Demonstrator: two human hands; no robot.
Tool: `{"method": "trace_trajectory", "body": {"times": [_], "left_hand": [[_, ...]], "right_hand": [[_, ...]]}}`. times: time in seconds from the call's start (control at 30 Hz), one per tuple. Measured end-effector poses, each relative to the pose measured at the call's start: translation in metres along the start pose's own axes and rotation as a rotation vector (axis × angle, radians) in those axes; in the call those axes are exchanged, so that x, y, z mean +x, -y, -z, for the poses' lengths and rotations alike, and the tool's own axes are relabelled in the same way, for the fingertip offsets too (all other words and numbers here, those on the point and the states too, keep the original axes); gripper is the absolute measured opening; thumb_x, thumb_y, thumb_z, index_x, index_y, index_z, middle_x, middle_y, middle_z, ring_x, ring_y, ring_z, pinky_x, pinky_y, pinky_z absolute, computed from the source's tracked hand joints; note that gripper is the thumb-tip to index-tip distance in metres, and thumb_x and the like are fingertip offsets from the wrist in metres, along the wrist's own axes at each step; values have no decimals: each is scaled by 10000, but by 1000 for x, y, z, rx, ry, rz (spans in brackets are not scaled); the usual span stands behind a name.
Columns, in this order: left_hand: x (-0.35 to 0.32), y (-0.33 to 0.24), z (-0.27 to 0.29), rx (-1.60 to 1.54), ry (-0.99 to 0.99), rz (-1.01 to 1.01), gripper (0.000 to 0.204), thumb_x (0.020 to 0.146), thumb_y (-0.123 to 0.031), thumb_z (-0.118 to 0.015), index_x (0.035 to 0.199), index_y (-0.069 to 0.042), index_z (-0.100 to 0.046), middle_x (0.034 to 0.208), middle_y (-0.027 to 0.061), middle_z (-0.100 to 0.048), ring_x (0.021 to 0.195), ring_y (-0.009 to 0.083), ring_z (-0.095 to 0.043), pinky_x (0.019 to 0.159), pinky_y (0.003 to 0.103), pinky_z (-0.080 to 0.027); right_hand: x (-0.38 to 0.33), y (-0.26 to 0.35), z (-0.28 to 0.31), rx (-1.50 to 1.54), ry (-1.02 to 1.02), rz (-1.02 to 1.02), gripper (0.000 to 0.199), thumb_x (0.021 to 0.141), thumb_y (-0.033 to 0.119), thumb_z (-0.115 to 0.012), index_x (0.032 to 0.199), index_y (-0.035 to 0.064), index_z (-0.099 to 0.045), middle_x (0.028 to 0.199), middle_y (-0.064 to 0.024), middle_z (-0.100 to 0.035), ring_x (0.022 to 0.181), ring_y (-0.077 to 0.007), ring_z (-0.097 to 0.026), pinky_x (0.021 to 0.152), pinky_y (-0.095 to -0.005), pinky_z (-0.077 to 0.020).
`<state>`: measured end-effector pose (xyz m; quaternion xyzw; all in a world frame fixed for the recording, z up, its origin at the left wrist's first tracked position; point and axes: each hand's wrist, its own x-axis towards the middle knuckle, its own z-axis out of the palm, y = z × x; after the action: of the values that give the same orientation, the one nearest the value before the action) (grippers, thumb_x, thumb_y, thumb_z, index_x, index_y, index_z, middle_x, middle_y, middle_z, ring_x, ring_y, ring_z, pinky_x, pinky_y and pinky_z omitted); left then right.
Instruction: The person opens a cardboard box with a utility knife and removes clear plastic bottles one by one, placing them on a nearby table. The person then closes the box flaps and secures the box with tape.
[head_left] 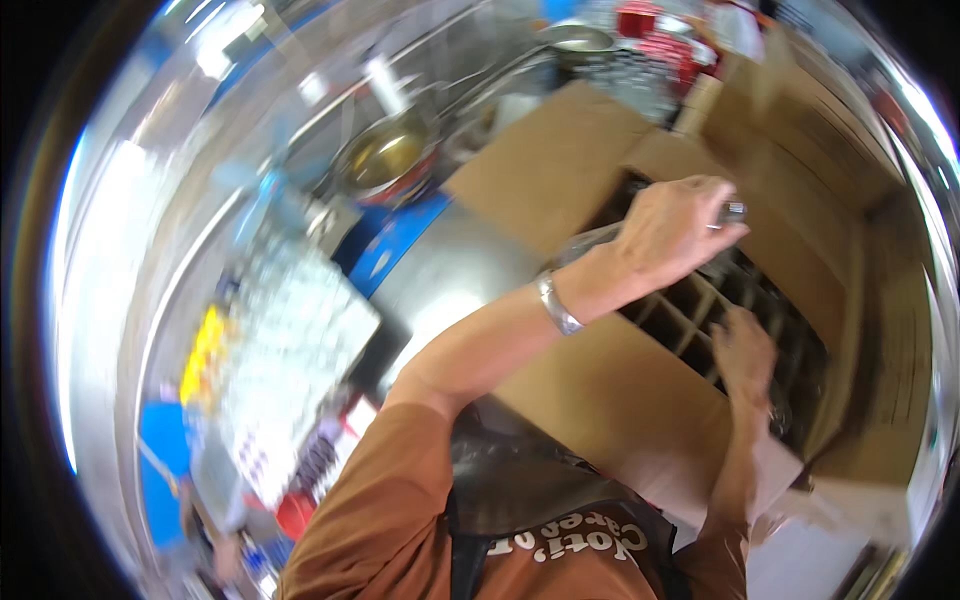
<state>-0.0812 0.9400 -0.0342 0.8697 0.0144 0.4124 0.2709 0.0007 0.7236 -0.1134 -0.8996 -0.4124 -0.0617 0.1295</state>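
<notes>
Left hand (675, 230) grips a glassy object (736, 213), exposed end toward 3 o'clock, long axis unclear; right hand (745, 355), grip indeterminable, sits at 5 o'clock over divided carton (808, 258).

Above the carton (890, 340), the object (735, 212) held in the left hand (675, 230) is mostly hidden by its fingers (712, 188). Left of the carton, clear items (290, 350) are blurred beyond identification.

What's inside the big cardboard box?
Dividers crossing in a grid. The left hand and right hand hide part, and deep down it's too dark to tell.
</notes>
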Motion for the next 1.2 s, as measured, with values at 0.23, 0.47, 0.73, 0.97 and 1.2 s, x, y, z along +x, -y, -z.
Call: {"method": "trace_trajectory", "body": {"times": [0.23, 0.47, 0.73, 0.97, 1.2], "left_hand": [[-104, -27, 201, -97, -409, 95, 384, 749, -186, -834, 1057, -47, -652, 849, 84, -664, 635, 186, -649, 552, 286, -519], [-289, -49, 351, 397, -385, 464, 475, 674, -156, -875, 1080, -20, -670, 840, 92, -680, 630, 188, -628, 555, 301, -507], [-493, -28, 429, 813, -513, 1034, 338, 777, -115, -807, 1080, -47, -673, 807, 93, -633, 635, 189, -598, 579, 311, -485], [-554, 19, 454, 785, -603, 1074, 309, 798, -133, -791, 1062, -30, -669, 838, 113, -649, 672, 206, -616, 612, 329, -490], [-574, 57, 449, 772, -596, 1049, 330, 794, -139, -792, 1082, -38, -665, 844, 112, -651, 679, 216, -620, 627, 335, -506]], "right_hand": [[51, 96, 80, 45, -262, 378, 112, 854, -11, -653, 918, -28, -563, 953, -148, -645, 859, -316, -630, 774, -394, -514], [77, 284, 107, 377, -125, 658, 61, 883, -12, -608, 878, 5, -549, 1030, -116, -685, 911, -197, -633, 817, -322, -498], [53, 512, -88, 651, 300, 967, 105, 846, 43, -651, 846, 21, -548, 997, -75, -707, 757, -144, -606, 720, -295, -501], [5, 610, -216, 679, 288, 1113, 167, 814, 106, -688, 921, 36, -580, 901, -126, -640, 782, -358, -641, 662, -420, -521], [-9, 653, -256, 699, 217, 1131, 186, 809, 123, -704, 907, 48, -564, 909, -126, -644, 757, -344, -647, 637, -413, -530]]}}
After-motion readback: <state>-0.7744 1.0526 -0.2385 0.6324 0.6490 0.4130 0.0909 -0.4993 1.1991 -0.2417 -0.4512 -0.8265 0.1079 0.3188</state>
